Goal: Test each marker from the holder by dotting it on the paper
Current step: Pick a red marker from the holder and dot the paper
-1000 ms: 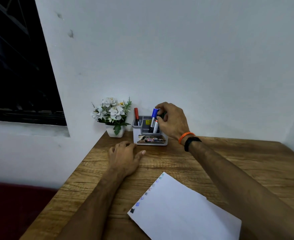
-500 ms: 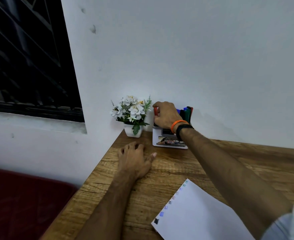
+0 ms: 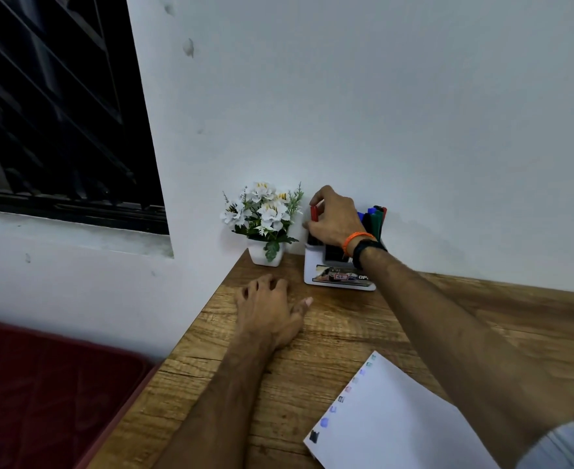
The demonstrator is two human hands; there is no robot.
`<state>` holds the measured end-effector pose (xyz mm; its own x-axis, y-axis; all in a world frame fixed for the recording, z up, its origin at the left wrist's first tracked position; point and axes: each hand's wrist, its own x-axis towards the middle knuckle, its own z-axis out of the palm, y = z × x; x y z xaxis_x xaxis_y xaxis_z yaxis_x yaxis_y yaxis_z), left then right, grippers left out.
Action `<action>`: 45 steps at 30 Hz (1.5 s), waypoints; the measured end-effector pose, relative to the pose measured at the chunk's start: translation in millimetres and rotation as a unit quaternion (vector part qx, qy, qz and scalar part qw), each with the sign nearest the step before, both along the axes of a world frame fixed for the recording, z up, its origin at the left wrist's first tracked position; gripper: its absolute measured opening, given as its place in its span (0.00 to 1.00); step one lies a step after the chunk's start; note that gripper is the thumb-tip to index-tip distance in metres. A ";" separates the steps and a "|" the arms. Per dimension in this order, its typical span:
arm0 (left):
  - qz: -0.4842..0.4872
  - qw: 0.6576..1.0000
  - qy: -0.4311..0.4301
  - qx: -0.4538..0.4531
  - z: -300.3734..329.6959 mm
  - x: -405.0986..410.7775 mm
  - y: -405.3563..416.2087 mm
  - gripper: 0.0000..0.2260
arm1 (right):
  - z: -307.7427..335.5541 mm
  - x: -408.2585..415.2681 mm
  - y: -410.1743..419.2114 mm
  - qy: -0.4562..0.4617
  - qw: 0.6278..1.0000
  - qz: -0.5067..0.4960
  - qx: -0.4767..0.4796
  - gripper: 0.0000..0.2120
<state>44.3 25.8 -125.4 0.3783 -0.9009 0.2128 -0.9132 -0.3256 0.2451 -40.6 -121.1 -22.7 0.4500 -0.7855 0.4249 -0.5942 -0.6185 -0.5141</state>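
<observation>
A white and grey marker holder [image 3: 338,278] stands against the wall at the back of the wooden table [image 3: 363,330]. My right hand [image 3: 333,221] reaches over its left compartment and pinches the red-capped marker [image 3: 313,213] between thumb and fingers. Several other markers [image 3: 375,216], green, blue and red, stand in the right compartment behind my wrist. My left hand [image 3: 272,308] rests on the table in front of the holder, fingers loosely curled, holding nothing. The white paper [image 3: 397,424] lies at the lower right, with several coloured dots along its left edge.
A small white pot of artificial white flowers [image 3: 265,221] stands just left of the holder, close to my right hand. The table's left edge runs diagonally down; beyond it is a dark red surface [image 3: 42,384]. A dark barred window [image 3: 52,106] fills the upper left.
My right hand let go of the blue marker on the holder's right side and moved left to the red-capped marker, which it now pinches. The view swung left. My left hand stays put.
</observation>
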 end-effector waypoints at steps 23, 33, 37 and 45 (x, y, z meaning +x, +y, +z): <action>-0.032 0.994 0.077 -0.065 19.8 -17.1 11.5 0.24 | 2.4 -92.4 96.1 -0.280 0.947 0.111 0.114 0.11; -0.260 0.846 0.449 -0.121 54.9 -64.0 53.7 0.13 | -68.5 -172.8 142.9 -0.164 0.969 0.084 0.166 0.22; -0.296 0.874 0.377 -0.082 50.8 -71.6 53.4 0.10 | -68.0 -179.6 143.8 -0.138 0.968 0.118 0.172 0.23; -0.252 0.889 0.372 -0.086 51.8 -56.5 49.3 0.05 | -56.2 -202.6 123.4 -0.068 0.975 0.116 0.176 0.08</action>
